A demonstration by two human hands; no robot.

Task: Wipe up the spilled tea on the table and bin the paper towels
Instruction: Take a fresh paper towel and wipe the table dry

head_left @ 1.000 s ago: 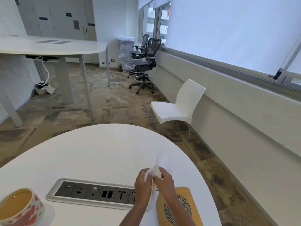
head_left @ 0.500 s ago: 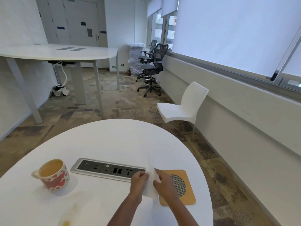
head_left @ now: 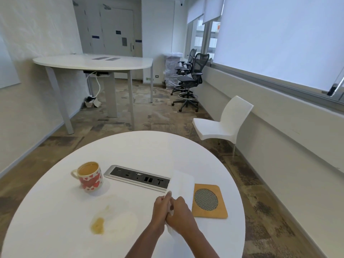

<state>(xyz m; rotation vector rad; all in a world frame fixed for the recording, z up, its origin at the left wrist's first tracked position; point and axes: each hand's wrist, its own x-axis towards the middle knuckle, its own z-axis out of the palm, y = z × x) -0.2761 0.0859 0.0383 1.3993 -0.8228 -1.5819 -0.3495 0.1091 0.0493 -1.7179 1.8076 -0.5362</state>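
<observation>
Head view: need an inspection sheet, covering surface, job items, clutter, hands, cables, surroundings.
Surface: white table; tea spill near left, pale wet smear beside it, not yet wiped.
Job's things: towel held off the table, right of the spill; mug upright, holds tea.
Clutter: cork mat right of the hands; socket panel set in the table.
Hands: left hand and right hand both pinch the towel.
Cables: white cable hangs under far table.
Surroundings: white chair; office chairs; plastic-wrapped bin, probably, by the far wall.
</observation>
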